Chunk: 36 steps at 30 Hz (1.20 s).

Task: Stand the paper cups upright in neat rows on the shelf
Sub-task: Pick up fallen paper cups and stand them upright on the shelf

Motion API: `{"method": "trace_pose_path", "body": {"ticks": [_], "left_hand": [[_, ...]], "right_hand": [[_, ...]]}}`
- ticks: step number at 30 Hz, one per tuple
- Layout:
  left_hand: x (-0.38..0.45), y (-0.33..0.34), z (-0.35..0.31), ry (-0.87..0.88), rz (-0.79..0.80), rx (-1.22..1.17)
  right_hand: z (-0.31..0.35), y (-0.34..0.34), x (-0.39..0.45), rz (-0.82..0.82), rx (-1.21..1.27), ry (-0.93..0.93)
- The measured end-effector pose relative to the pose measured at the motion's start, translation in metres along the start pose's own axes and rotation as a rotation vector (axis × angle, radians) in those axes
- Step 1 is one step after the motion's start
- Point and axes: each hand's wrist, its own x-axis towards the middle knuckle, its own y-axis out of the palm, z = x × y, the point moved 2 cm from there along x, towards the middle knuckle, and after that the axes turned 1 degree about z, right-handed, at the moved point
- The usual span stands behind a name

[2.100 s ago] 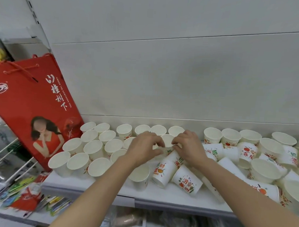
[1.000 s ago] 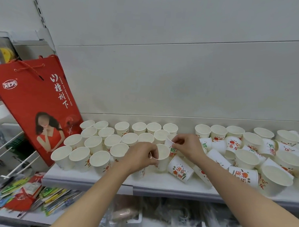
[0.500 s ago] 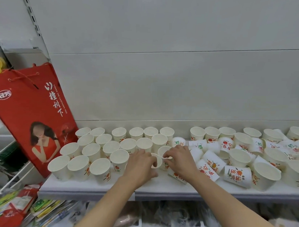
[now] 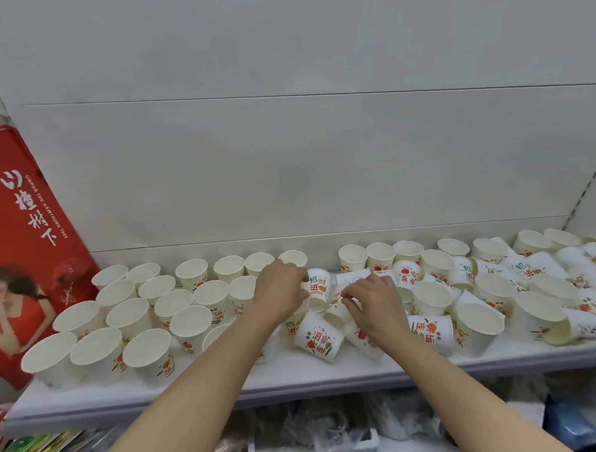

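Red bag (image 4: pixel 22 248) beside upright cups (image 4: pixel 128 316); toppled cups (image 4: pixel 319 337) under hands.

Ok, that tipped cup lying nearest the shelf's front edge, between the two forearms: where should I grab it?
Pinch the tipped cup across its printed side wall, coming from above. It lies on its side, wall up and exposed. The right hand is nearer, though the left hand has upright rows beside it.
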Motion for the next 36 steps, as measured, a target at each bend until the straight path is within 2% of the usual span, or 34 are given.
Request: {"method": "trace_pose_path", "body": {"ticks": [5,9,16,21,29,32,36], "left_hand": [[0.066,0.023,-0.014,0.045,0.250,0.171],[0.092,0.042,-0.026,0.029,0.425,0.203],[0.099,0.033,-0.023,-0.198,0.293,-0.068],[0.090,0.028,-0.028,-0.262,0.083,-0.061],[0.079,0.047,-0.029,-0.250,0.078,-0.089],[0.075,0.044,-0.023,-0.237,0.093,-0.103],[0.054,0.034,-0.026,-0.257,0.009,-0.085]], "right_hand": [[-0.051,-0.001,0.019,0.063,-0.060,0.132],[-0.075,0.007,0.034,0.207,-0.187,0.240],[-0.087,0.031,0.053,0.245,-0.154,0.319],[-0.087,0.040,0.064,0.250,-0.114,0.369],[-0.087,0.045,0.070,0.243,0.172,0.640],[-0.083,0.043,0.071,0.247,0.084,0.616],[-0.073,0.042,0.068,0.284,-0.116,0.546]]}}
